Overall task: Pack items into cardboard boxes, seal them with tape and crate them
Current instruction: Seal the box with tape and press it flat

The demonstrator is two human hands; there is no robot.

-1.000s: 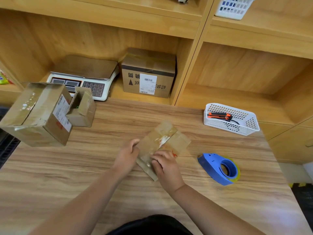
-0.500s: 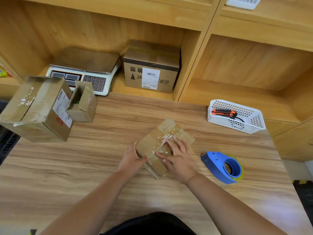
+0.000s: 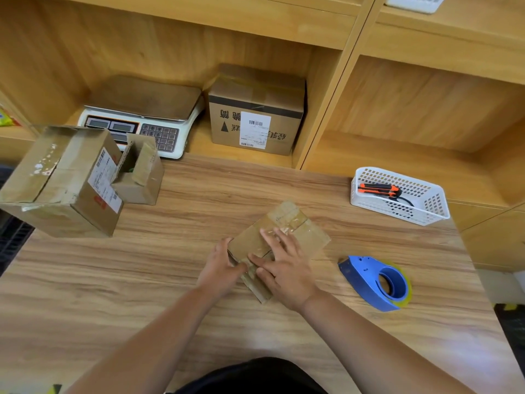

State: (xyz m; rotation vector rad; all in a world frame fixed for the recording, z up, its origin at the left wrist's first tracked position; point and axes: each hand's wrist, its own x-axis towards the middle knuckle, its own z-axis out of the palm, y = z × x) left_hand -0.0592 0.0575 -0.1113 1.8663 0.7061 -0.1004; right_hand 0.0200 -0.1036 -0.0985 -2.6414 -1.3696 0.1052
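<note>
A small taped cardboard box [image 3: 301, 231] lies at the middle of the wooden table [image 3: 170, 280], turned diagonally. My right hand [image 3: 284, 268] lies flat on its top with straight, spread fingers pressing the tape. My left hand [image 3: 221, 265] holds the box's near left edge, fingers curled against its side. A blue tape dispenser [image 3: 377, 282] lies on the table to the right of the box, apart from both hands.
A large cardboard box [image 3: 65, 180] and a small open box [image 3: 139, 174] stand at the table's left. A scale [image 3: 142, 115] and a labelled box [image 3: 255, 112] sit in the shelf behind. A white basket [image 3: 426, 206] holds an orange utility knife [image 3: 379, 189].
My right hand has opened and slid up from the box's near corner onto its top, fingers spread flat. My left hand has stayed at the left edge.
</note>
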